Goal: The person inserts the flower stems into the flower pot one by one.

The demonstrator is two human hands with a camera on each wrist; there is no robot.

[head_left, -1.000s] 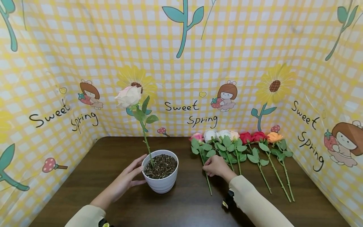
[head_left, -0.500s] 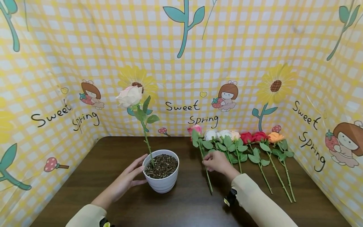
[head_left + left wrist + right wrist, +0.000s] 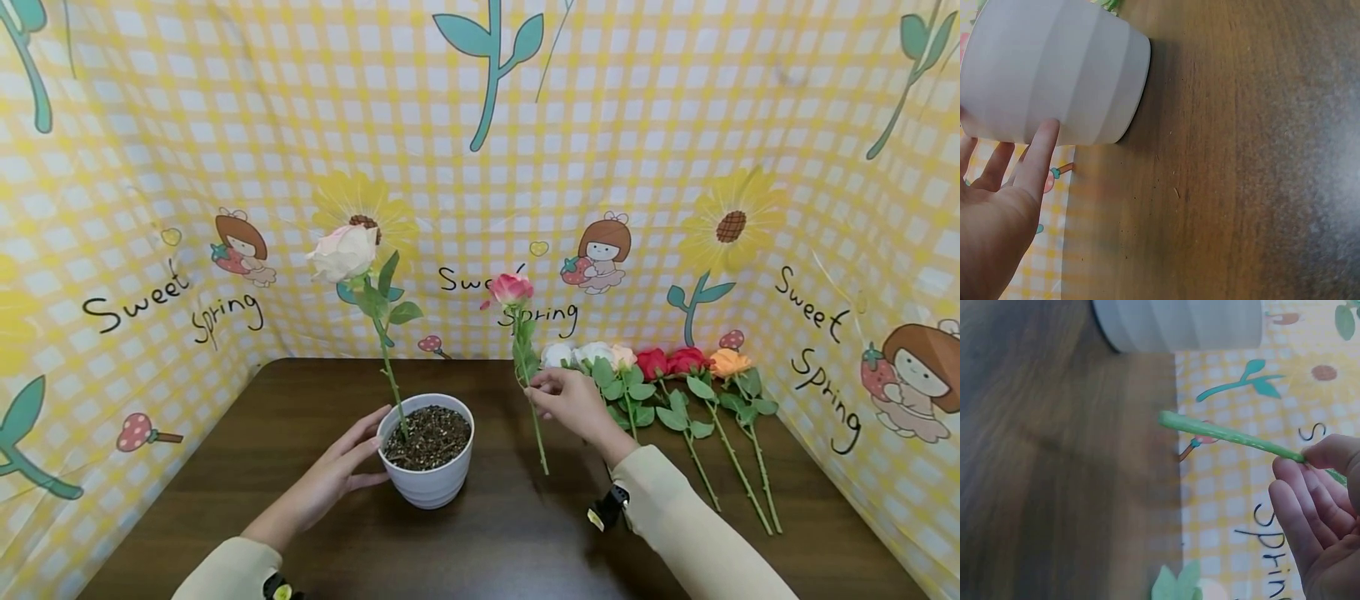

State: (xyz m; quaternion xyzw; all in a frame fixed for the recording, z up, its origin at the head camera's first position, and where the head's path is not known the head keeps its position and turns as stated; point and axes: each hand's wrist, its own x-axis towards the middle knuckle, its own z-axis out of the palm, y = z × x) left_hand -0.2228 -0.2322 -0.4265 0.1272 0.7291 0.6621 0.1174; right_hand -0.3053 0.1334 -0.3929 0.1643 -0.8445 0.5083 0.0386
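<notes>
The right hand [image 3: 573, 407] pinches the green stem of a pink rose [image 3: 512, 289] between thumb and fingertips; the rose is upright, right of the white ribbed pot [image 3: 429, 490], its lower end seemingly off the table [image 3: 495, 542]. The left hand [image 3: 341, 460] rests its fairly straight, spread fingers against the pot's left wall.

The pinch covers only a short stretch of thin stem, so the rose could swivel or slip under the weight of its bloom. The right hand is beside the 2 white roses [image 3: 592, 353] among the 6 lying at the right, and its sleeve could drag them. The left hand touches the pot from 1 side, so a hard push might slide or tip it. The cream rose [image 3: 343, 252] standing in the soil [image 3: 429, 442] leans left and looks top-heavy; a jolt could loosen it.

"Sweet Spring" is printed 3 times across the gingham backdrop [image 3: 480, 200]: left, centre and right. The pink bloom partly hides the centre "Sweet". No brand is legible on the pot or the black wrist devices [image 3: 609, 507].
</notes>
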